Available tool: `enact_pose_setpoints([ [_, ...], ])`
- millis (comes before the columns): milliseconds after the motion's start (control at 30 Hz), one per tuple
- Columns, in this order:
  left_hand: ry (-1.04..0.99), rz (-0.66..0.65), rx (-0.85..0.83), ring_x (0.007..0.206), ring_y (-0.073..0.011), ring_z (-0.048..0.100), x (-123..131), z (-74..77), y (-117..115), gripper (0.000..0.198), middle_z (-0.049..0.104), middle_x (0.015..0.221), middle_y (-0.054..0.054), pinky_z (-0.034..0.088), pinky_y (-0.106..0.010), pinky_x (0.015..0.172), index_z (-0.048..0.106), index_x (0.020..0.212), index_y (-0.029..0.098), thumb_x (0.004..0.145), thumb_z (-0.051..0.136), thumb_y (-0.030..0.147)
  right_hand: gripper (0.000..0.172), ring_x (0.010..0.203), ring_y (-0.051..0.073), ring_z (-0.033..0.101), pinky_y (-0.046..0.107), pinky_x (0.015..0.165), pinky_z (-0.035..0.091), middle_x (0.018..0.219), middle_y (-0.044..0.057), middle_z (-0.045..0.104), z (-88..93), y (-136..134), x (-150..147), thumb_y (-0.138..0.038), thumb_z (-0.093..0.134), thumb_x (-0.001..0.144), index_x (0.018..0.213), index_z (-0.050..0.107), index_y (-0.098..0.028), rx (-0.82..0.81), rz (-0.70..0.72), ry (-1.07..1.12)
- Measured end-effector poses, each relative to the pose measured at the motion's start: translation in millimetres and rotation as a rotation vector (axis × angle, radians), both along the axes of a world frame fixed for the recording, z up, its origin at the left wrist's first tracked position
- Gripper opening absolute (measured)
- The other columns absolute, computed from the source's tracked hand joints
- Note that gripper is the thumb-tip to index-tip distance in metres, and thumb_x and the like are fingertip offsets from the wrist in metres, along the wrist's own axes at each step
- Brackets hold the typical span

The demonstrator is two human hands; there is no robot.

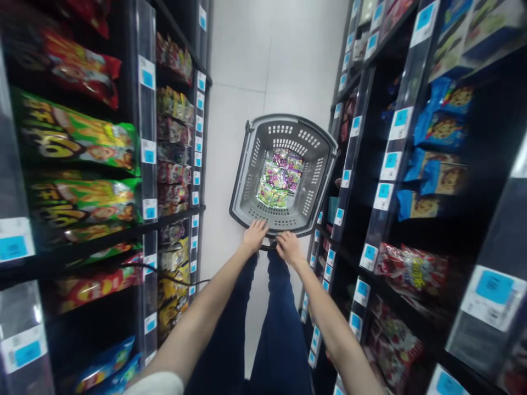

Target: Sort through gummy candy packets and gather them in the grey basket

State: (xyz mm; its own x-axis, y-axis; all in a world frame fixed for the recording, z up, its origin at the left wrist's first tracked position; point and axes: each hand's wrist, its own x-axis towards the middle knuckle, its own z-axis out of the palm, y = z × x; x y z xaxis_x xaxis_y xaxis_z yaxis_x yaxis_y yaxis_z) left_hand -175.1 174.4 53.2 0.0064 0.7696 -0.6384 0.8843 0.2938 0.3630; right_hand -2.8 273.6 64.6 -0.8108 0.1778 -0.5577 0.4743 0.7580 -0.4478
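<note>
A grey plastic shopping basket (247, 159) with slotted walls is in front of my legs. At its near rim my left hand (254, 235) has its fingers curled over the edge, left of the middle. Just to the right, my right hand (289, 246) grips the same rim, close to a dark handle part (269, 245). Inside, on the basket's bottom, lie several small shiny snack packets (274, 178) in green, white and purple. The undersides of both hands are hidden.
Dark shelves line both sides of a narrow aisle with a pale tiled floor (242, 66). On the left are green snack bags (78, 131); on the right, blue packets (444, 126) and red bags (411, 269). Price tags (383, 196) run along the shelf edges. A black cable (173, 280) hangs near my left arm.
</note>
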Motion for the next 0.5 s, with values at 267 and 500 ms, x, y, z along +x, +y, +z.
enact_pose_setpoints([
  [267,-0.01,-0.045,-0.044,0.156,-0.0342,0.016,61.0,27.1,-97.5,0.068,0.019,0.167,-0.02,0.019,-0.051,0.127,0.041,0.15,0.007,0.083,0.053,0.012,0.039,0.119,0.027,0.052,0.042,0.108,0.035,0.123,0.018,0.063,-6.9,-130.8,19.4,-0.011,0.046,0.093,0.129,0.06,-0.007,-0.051,-0.133,-0.182],
  [500,-0.072,-0.081,-0.248,0.14,-0.0302,0.049,66.6,46.1,-196.9,0.051,0.047,0.154,-0.016,0.04,-0.043,0.117,0.061,0.134,0.014,0.083,0.055,0.011,0.041,0.127,0.03,0.048,0.049,0.106,0.037,0.133,0.021,0.057,2.8,-206.4,24.8,-0.012,0.042,0.095,0.133,0.056,-0.01,-0.004,-0.289,-0.347],
])
